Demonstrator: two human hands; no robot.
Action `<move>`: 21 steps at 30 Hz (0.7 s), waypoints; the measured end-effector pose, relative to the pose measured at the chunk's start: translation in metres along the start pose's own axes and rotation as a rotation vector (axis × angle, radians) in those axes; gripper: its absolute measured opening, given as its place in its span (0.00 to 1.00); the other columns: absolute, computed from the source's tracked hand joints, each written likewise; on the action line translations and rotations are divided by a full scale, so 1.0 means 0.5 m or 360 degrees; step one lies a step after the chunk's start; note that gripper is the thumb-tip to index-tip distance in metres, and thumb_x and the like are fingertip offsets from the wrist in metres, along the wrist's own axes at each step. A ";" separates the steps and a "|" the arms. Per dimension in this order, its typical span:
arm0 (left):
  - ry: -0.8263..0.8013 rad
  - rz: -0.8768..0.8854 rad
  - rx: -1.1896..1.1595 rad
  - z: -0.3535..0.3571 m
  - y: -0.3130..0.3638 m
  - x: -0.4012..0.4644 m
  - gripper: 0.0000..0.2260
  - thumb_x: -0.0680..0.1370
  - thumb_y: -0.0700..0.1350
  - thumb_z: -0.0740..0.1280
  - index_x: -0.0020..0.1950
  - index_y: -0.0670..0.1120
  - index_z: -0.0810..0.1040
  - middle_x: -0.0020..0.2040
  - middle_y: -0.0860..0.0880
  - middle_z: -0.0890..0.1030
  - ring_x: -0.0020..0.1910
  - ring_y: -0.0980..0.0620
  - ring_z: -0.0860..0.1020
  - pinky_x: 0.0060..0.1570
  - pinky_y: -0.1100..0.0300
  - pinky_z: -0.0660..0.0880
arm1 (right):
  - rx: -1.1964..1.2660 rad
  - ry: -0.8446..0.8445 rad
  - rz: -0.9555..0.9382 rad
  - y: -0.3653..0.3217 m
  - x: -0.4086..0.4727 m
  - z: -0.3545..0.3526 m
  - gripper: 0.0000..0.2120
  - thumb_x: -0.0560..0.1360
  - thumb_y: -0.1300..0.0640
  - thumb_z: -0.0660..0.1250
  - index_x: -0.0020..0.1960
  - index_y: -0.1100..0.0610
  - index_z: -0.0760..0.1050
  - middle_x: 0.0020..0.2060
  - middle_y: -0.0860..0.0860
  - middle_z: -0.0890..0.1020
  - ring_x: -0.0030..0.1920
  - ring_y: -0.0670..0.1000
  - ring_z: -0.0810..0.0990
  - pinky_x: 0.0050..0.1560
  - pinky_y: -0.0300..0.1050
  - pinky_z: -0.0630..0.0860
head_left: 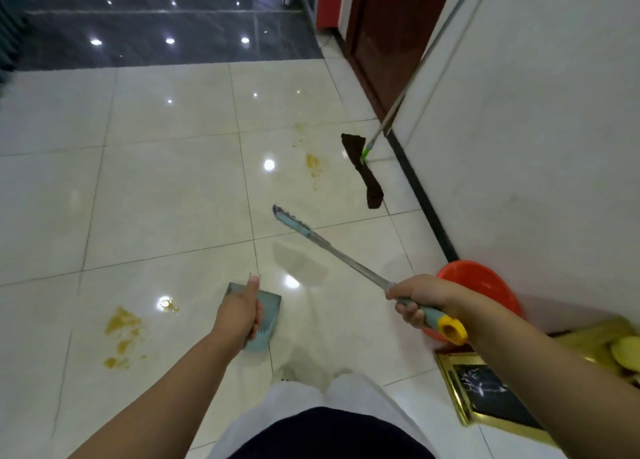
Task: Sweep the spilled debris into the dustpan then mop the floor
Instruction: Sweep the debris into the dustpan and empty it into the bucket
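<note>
Looking down, I see my right hand (420, 302) wrapped around the teal grip of the broom (346, 262), whose metal pole runs up-left to a head that looks raised off the glossy cream tile floor (166, 188), while my left hand (239, 314) grips the teal dustpan (268, 311) from above. Yellow-brown debris (123, 330) lies left of the dustpan and more (311, 162) further ahead. A mop (362, 167) with a dark cloth leans on the white wall (536, 129) to the right, and an orange bucket (485, 282) sits beside my right wrist.
</note>
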State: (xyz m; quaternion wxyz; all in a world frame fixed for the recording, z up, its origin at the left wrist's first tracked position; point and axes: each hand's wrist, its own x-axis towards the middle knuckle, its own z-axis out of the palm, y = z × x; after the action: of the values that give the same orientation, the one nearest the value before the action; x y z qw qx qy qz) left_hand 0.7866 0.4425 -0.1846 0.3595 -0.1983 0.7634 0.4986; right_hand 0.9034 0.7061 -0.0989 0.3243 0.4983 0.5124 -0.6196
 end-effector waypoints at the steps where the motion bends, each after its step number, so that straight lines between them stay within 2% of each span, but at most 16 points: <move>1: -0.0026 0.0066 0.0083 0.018 0.004 -0.008 0.26 0.78 0.62 0.57 0.30 0.43 0.70 0.23 0.46 0.70 0.17 0.51 0.65 0.17 0.69 0.60 | 0.0038 0.0013 -0.0006 0.015 -0.012 -0.012 0.05 0.80 0.59 0.60 0.52 0.62 0.68 0.24 0.52 0.66 0.16 0.44 0.64 0.15 0.32 0.64; 5: -0.0128 0.0262 0.0318 0.086 0.020 -0.045 0.27 0.79 0.59 0.57 0.28 0.41 0.69 0.24 0.45 0.71 0.21 0.49 0.68 0.22 0.63 0.64 | 0.0181 0.0084 -0.0045 0.082 -0.049 -0.063 0.06 0.80 0.59 0.60 0.53 0.61 0.69 0.24 0.52 0.67 0.16 0.44 0.64 0.15 0.32 0.63; 9: -0.0263 0.0471 0.0477 0.144 0.026 -0.086 0.26 0.79 0.59 0.57 0.33 0.39 0.72 0.25 0.44 0.72 0.20 0.50 0.67 0.21 0.66 0.63 | 0.0336 0.0111 -0.0103 0.162 -0.080 -0.124 0.05 0.79 0.59 0.61 0.52 0.61 0.69 0.27 0.53 0.67 0.18 0.44 0.65 0.15 0.32 0.64; 14: -0.0406 0.0739 0.0661 0.228 0.025 -0.158 0.25 0.79 0.61 0.56 0.38 0.40 0.75 0.27 0.43 0.74 0.21 0.50 0.68 0.20 0.65 0.64 | 0.0596 0.0106 -0.0248 0.282 -0.177 -0.191 0.06 0.79 0.59 0.62 0.46 0.60 0.68 0.24 0.52 0.70 0.18 0.44 0.66 0.15 0.32 0.64; 17: -0.0453 0.0936 0.0796 0.278 0.016 -0.205 0.26 0.78 0.63 0.55 0.39 0.42 0.75 0.28 0.45 0.74 0.22 0.50 0.69 0.20 0.65 0.65 | 0.0731 0.0107 -0.0373 0.367 -0.248 -0.218 0.05 0.79 0.59 0.62 0.48 0.60 0.68 0.27 0.53 0.70 0.18 0.44 0.66 0.16 0.32 0.64; 21: -0.0481 0.1205 0.0977 0.330 0.004 -0.258 0.26 0.78 0.63 0.53 0.39 0.42 0.75 0.26 0.47 0.75 0.22 0.51 0.71 0.23 0.62 0.68 | 0.0944 0.0149 -0.0514 0.464 -0.323 -0.241 0.03 0.80 0.62 0.59 0.53 0.59 0.68 0.26 0.53 0.71 0.17 0.44 0.66 0.15 0.31 0.64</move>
State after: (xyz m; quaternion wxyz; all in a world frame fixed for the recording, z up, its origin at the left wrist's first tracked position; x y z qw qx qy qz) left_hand 0.9290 0.5853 -0.1273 0.3017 0.2814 0.8325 0.3697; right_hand 1.1970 0.7426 -0.0152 0.0390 0.5114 0.3966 -0.7614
